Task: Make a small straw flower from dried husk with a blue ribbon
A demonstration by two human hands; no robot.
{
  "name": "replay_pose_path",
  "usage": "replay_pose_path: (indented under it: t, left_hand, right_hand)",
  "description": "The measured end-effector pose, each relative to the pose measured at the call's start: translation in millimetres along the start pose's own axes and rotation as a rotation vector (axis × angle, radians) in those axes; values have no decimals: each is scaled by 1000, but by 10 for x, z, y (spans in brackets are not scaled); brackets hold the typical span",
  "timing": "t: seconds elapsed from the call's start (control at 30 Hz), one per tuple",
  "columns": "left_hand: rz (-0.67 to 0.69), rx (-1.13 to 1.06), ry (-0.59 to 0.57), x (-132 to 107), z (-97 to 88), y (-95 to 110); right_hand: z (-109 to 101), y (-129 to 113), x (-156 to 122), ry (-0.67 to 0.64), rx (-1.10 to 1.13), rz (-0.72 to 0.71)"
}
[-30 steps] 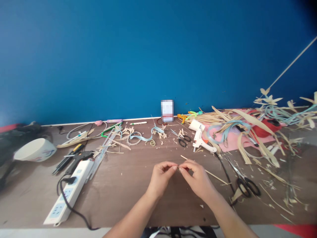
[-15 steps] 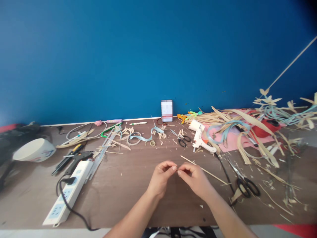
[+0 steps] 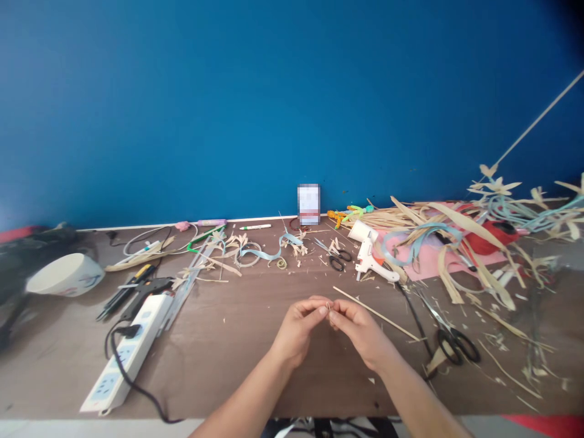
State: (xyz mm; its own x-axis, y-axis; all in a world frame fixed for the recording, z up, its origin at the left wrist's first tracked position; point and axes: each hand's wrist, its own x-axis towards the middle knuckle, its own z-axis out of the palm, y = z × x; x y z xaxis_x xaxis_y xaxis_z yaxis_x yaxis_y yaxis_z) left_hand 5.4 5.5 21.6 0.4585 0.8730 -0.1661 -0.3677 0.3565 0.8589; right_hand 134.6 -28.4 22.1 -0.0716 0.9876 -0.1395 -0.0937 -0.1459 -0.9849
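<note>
Over the middle of the brown table, my left hand and my right hand meet at the fingertips. Both hands are closed in a pinch. Between the tips shows a tiny pale piece, too small to name, and both hands seem to grip it. Just beyond my right hand lies a thin pale stick. Large black-handled scissors rest to the right of that hand. A white glue gun stands farther back, its cord running toward the front.
At left are a white power strip, a black glue gun and a white bowl. Small scissors and blue ribbon lie at the back. Dry pale strips and pink paper crowd the right. A blue wall rises behind.
My fingertips have drawn slightly closer together, and the tiny pale piece between them shows more plainly. The things on the table have not moved.
</note>
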Motion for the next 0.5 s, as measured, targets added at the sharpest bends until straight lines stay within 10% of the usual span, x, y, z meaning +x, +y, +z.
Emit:
replay_pose_path:
  t: [0.5]
  left_hand:
    - [-64, -25, -17, 6, -3, 14]
  right_hand:
    - [-41, -10, 17, -59, -55, 41]
